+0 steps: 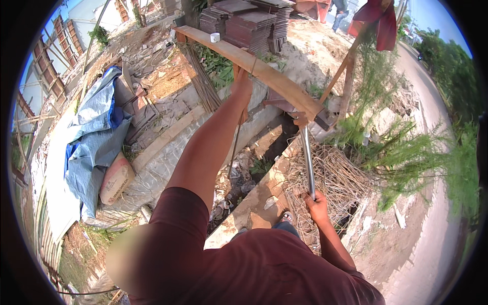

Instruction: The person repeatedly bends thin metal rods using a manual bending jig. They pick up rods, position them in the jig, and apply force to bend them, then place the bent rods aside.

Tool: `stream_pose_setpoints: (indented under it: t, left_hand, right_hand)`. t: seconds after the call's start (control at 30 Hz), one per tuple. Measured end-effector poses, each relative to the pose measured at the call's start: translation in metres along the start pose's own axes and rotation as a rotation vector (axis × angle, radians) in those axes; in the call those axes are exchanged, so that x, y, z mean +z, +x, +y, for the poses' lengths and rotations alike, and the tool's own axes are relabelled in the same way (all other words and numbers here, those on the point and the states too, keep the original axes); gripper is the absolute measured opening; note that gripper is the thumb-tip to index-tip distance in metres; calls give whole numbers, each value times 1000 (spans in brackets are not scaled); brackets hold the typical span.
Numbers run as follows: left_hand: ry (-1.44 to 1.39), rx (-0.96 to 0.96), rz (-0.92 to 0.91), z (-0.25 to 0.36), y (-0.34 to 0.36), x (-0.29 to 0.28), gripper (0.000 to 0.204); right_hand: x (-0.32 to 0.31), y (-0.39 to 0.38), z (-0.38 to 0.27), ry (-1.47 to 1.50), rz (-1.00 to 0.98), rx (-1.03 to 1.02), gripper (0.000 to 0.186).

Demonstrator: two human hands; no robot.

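Observation:
My right hand (316,204) is wrapped round the lower end of a silver metal pipe (307,157). The pipe's rusty top end meets the near end of a long wooden plank (269,76). Stretched forward, my left hand (242,87) is closed at the plank's near edge. A thin metal rod (235,147) hangs down from it, though its fingers are partly hidden. Just beyond the right hand lies a tangled heap of thin bent rods (328,175).
A small white cup (215,37) stands on the plank. Behind are stacked brown tiles (249,25). A blue tarp (99,137) and a cement sack (117,180) lie left. Below runs a rubble-filled trench (244,180). Feathery green branches (401,152) reach in beside the road (432,112).

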State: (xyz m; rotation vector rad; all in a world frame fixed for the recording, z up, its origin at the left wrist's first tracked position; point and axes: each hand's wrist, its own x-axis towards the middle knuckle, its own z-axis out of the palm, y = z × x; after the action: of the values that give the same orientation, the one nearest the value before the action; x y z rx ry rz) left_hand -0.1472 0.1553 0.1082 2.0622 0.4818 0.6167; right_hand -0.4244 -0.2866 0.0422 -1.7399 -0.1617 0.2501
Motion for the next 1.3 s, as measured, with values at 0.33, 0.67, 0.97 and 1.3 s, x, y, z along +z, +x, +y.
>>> stream_pose_setpoints:
  t: [0.33,0.67,0.97,1.3]
  left_hand:
    - [-309,-243,299,151,-117,127,23]
    - [-1099,-389,-37,176,-198,252,17]
    - [-651,-489,-490,188,-127,284,22]
    - [-789,-858,-619,145,-205,418,22]
  right_hand:
    - [-48,87,-27,191,70,-16,13]
    - [-119,163,25,162,292,91,19]
    - [-337,134,106,-149,300,62,25]
    - [-413,88,66,-243,374,255,25]
